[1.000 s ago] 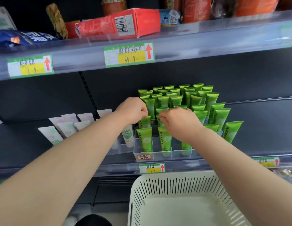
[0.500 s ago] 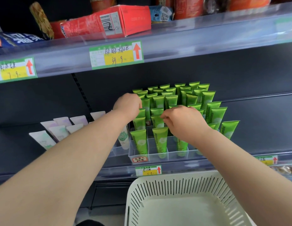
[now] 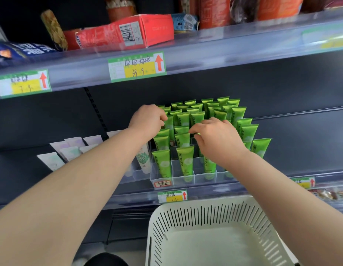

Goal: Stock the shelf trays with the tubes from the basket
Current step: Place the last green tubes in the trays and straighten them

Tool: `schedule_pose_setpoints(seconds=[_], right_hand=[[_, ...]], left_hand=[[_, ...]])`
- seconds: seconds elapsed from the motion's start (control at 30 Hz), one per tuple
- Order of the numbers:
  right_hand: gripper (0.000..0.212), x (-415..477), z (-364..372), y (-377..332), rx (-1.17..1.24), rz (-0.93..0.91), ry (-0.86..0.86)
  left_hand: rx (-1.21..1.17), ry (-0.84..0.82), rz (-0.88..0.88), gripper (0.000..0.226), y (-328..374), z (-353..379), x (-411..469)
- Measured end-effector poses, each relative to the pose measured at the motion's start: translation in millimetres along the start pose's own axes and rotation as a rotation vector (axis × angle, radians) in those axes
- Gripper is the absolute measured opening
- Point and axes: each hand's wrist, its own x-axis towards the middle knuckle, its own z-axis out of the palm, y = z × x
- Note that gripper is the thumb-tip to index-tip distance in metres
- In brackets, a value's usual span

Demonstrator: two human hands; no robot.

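Several green tubes [image 3: 183,162] stand cap-down in rows in a clear divided tray [image 3: 197,178] on the middle shelf. My left hand [image 3: 147,120] reaches over the tray's left column, fingers curled on the top edge of a green tube there. My right hand [image 3: 216,140] hovers over the middle columns with thumb and fingertips pinched on the top of another green tube, which it mostly hides. The white slotted basket [image 3: 186,217] sits below the shelf edge, showing only its bare white floor.
White and pastel tubes [image 3: 71,150] stand in a tray to the left, one white tube [image 3: 142,160] beside the green ones. Price labels [image 3: 172,195] line the shelf edge. A red box [image 3: 128,33] and packets lie on the upper shelf overhead.
Both hands have shifted slightly farther back along the rows of green tubes, still touching tube tops. The view has drifted a little.
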Motion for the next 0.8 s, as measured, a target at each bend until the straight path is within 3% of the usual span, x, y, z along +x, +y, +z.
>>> schedule_pose_setpoints(seconds=[0.2, 0.43, 0.67, 0.8], right_hand=[[0.028, -26.7, -12.4, -8.2, -0.034, -0.021, 0.07], [0.031, -80.4, -2.0, -1.8, -0.135, 0.031, -0.091], [0.032, -123.9, 26.4, 13.4, -0.184, 0.113, -0.216], [0.048, -134.3, 39.7, 20.6, -0.17, 0.144, -0.242]], left_hand=[[-0.084, 0.076, 0.065, 0.024, 10.0, -14.8, -35.1], [-0.094, 0.137, 0.065, 0.027, 20.2, -16.0, -89.1], [-0.053, 0.089, -0.081, 0.035, 11.0, 4.1, -133.1], [-0.017, 0.022, -0.145, 0.037, 6.8, 23.7, -151.0]])
